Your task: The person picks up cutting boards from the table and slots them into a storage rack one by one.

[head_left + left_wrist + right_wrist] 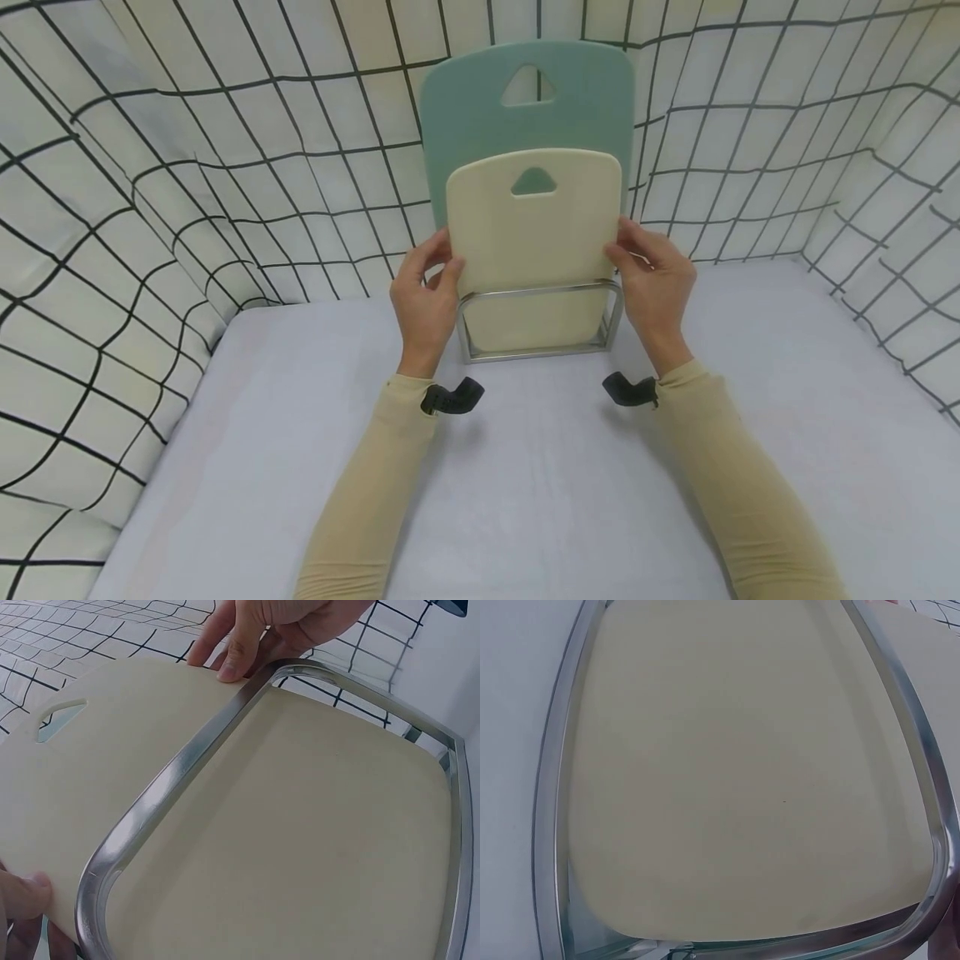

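A cream cutting board [536, 229] with a triangular handle hole stands upright in a shiny metal rack [540, 289]. My left hand [429, 296] pinches its left edge, thumb on the front face. On the opposite edge, my right hand [656, 279] pinches the board between thumb and fingers. Behind it rises a larger teal cutting board [480, 117], its lower part hidden. The left wrist view has the cream board [322, 810] behind the rack's front bar [176, 776]. In the right wrist view, the board's lower part [742, 772] lies within the rack's frame [547, 795].
Black wire grid panels [300, 154] over white backing stand behind and at both sides. A white surface [540, 483] lies under the rack. Black devices [453, 396] are strapped to both wrists over beige sleeves [367, 492].
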Demonstrator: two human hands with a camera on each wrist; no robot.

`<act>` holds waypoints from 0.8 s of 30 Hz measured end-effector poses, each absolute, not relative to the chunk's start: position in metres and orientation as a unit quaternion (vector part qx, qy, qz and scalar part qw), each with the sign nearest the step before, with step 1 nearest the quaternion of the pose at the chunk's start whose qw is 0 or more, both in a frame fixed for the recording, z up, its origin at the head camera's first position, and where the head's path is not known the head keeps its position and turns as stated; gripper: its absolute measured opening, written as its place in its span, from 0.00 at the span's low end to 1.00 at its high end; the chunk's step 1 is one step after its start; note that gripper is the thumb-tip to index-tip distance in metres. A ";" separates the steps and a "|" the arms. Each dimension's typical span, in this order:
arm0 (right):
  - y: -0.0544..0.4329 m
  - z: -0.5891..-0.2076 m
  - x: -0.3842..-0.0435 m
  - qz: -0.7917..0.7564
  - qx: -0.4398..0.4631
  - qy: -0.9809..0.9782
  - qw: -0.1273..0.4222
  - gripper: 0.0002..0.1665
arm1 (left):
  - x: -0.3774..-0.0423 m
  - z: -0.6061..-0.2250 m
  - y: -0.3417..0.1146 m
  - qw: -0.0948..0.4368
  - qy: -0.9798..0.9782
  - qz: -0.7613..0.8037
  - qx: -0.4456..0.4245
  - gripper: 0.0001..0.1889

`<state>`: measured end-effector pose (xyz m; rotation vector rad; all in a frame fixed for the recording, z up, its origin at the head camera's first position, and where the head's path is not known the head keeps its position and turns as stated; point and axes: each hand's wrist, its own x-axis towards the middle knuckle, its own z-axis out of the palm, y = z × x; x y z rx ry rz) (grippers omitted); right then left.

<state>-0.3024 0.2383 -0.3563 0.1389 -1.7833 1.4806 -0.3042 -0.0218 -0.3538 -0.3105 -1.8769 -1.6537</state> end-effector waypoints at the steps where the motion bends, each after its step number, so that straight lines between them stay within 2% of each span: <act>1: 0.238 -0.356 -0.302 0.585 0.055 -0.704 0.398 0.22 | -0.304 -0.354 -0.022 0.305 -0.707 -0.627 -0.118 0.21; 24: 0.239 -0.358 -0.304 0.584 0.045 -0.708 0.394 0.21 | -0.305 -0.354 -0.023 0.294 -0.716 -0.623 -0.110 0.21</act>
